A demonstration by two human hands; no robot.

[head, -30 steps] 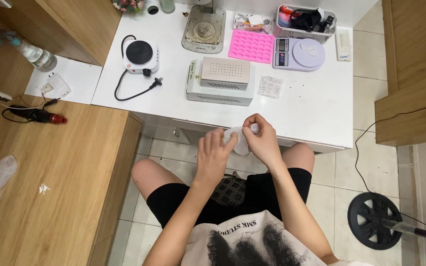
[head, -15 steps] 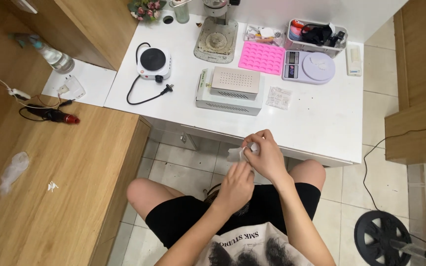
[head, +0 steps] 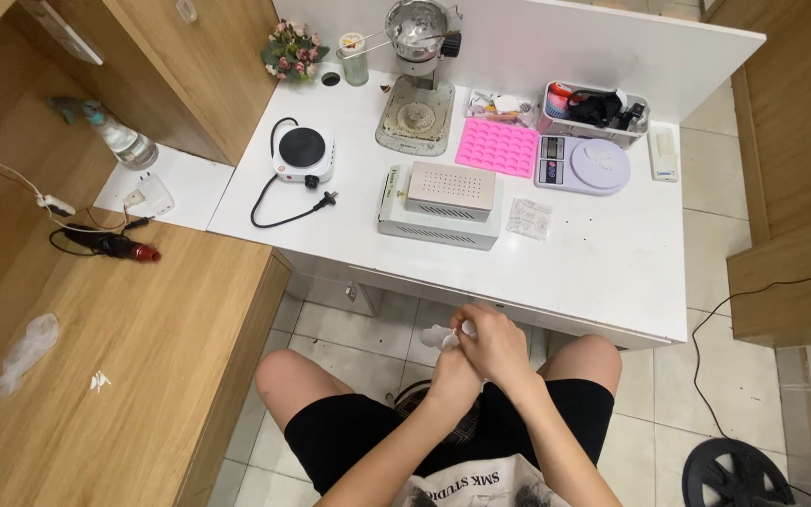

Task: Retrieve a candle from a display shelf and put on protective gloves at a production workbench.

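Observation:
Both my hands are together above my lap, just in front of the white table's near edge (head: 556,317). My right hand (head: 495,340) lies over my left hand (head: 452,380), and both pinch a small crumpled white thing (head: 443,338), a tissue or thin glove; I cannot tell which. Most of it is hidden by my fingers. On the table lie a pink silicone mould (head: 499,148), a white digital scale (head: 582,163), a metal box on a white box (head: 443,202) and a small clear bag (head: 528,219).
A small hotplate (head: 303,154) with its loose cord lies at the table's left. A melting pot on a stand (head: 420,89), a basket of tools (head: 593,108) and a flower pot (head: 291,52) stand at the back. A wooden bench (head: 124,357) flanks my left; a fan base (head: 739,474) sits at right.
My hands have dropped slightly towards my lap and closed together on the white thing. The view has tilted so more of the table's back shows.

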